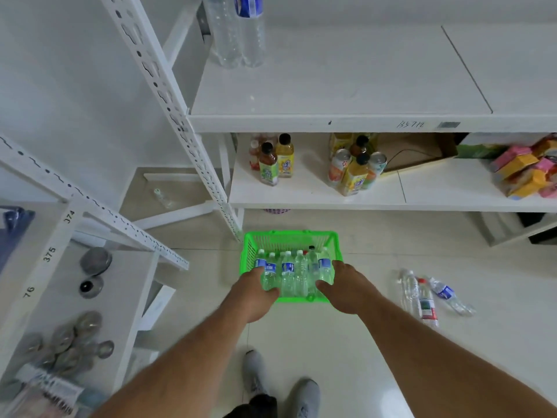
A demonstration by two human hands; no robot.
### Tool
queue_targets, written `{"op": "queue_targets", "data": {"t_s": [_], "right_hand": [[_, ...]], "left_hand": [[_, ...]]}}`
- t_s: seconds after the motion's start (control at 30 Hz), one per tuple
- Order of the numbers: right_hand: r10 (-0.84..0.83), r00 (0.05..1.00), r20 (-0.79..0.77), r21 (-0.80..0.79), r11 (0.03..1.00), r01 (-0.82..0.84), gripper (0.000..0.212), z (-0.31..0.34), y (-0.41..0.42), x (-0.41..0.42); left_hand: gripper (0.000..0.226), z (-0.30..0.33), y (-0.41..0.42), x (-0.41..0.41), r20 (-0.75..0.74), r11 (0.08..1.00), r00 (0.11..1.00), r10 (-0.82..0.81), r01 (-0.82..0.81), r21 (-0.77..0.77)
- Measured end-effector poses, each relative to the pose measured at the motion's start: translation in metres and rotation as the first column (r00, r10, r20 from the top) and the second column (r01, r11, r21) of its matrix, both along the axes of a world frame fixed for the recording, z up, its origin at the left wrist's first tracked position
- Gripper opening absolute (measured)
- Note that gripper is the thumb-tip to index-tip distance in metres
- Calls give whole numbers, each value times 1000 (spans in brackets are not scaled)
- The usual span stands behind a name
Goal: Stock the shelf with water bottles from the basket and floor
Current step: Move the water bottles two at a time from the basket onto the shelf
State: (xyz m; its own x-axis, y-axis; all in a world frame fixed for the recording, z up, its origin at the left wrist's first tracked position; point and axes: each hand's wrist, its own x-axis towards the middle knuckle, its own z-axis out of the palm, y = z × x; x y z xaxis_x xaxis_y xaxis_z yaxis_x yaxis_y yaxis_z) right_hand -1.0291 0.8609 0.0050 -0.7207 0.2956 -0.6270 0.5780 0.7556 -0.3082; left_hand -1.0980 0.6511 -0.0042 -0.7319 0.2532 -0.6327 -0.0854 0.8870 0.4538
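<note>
White shelves stand over a shiny pale floor. Down on that floor, between both hands, sits a bright green basket with holes in its sides. It is full of clear water bottles with white caps, some with blue labels. The left hand curls over the near left side of the basket, and its thumb points in toward the bottles. The right hand curls over the near right side the same way. Off to the right of the right hand, three more bottles lie flat on the floor. Far above the hands, two tall bottles stand on the top shelf. Juice bottles and cans stand on the lower shelf past the basket. Gray shoes show below the arms.
</note>
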Motion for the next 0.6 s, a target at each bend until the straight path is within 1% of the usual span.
{"op": "queue_targets", "data": {"t_s": [0.17, 0.3, 0.4, 0.6], "right_hand": [[-33, 998, 56, -48, 998, 35, 68, -46, 11, -20], [-79, 990, 115, -72, 994, 87, 74, -92, 18, -48], [-157, 974, 163, -122, 976, 178, 79, -135, 22, -70], [-306, 928, 210, -167, 925, 343, 77, -247, 35, -118]], "left_hand": [[80, -49, 8, -11, 99, 999, 994, 40, -39, -10], [81, -99, 15, -36, 160, 997, 985, 68, -71, 11], [81, -143, 21, -60, 202, 995, 976, 87, -93, 20], [76, -240, 37, -102, 235, 993, 966, 111, -118, 14]]}}
